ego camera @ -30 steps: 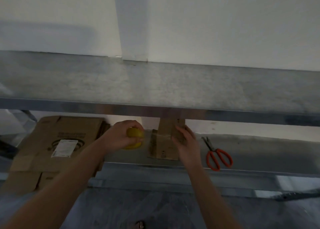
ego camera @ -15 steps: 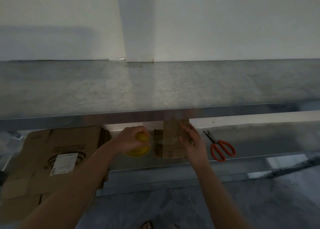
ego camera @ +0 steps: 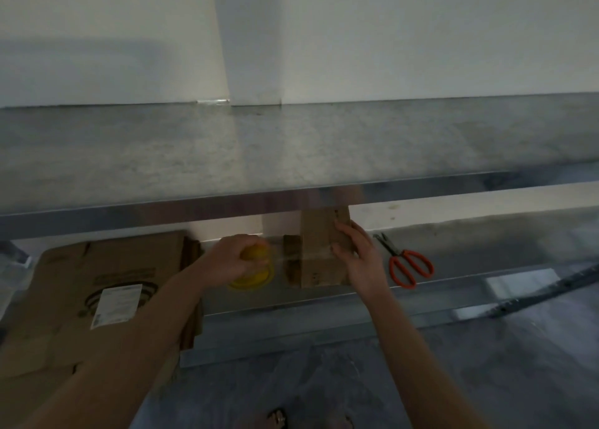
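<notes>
My left hand (ego camera: 231,260) grips a yellow tape dispenser (ego camera: 254,271) that stands on the lower metal shelf (ego camera: 470,266). A strip of clear tape runs from it to a small brown cardboard box (ego camera: 319,250) just to its right. My right hand (ego camera: 358,253) rests with nearly straight fingers against the right side of that box. The box's top is hidden behind the front edge of the upper shelf (ego camera: 291,156).
Orange-handled scissors (ego camera: 406,265) lie on the lower shelf right of the box. A large flattened cardboard carton (ego camera: 97,286) with a white label lies at the left. A white wall stands behind the shelves, and grey floor shows below.
The view has tilted and shifted, so the shelves sit lower and slant up to the right. Both hands keep their places on the dispenser and the box.
</notes>
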Action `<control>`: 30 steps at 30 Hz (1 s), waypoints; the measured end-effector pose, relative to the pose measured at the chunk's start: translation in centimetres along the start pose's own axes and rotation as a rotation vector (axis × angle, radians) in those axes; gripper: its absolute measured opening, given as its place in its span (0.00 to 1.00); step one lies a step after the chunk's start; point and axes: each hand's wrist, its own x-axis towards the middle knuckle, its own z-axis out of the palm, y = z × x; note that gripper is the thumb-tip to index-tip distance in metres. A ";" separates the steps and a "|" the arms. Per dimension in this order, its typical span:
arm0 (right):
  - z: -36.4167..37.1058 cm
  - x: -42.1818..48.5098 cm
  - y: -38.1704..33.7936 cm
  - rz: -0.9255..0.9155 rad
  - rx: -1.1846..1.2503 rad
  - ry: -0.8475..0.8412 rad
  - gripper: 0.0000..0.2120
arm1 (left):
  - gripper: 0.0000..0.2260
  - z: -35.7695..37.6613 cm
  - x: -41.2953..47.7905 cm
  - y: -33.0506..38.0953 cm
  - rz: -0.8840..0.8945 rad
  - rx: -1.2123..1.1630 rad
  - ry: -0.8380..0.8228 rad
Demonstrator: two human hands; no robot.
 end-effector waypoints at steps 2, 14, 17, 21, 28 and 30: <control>0.0 0.1 0.1 0.004 -0.001 -0.006 0.19 | 0.18 0.7 0.3 0.8 -0.001 0.176 0.029; -2.6 -1.4 1.3 -0.124 -0.246 -0.094 0.26 | 0.12 2.0 -1.0 2.4 0.047 0.091 0.170; -6.0 -2.0 5.0 -0.196 -0.548 -0.037 0.26 | 0.11 2.4 -1.3 2.7 0.011 0.078 0.201; -11.1 -1.5 11.1 -0.171 -0.931 -0.012 0.24 | 0.11 2.8 -1.5 2.9 -0.035 0.073 0.254; -14.3 2.9 16.0 0.089 -1.016 -0.165 0.27 | 0.10 3.3 -1.6 3.0 -0.127 0.079 0.297; -13.8 3.7 16.0 0.185 -1.038 -0.163 0.28 | 0.10 3.7 -1.6 3.3 -0.149 0.071 0.320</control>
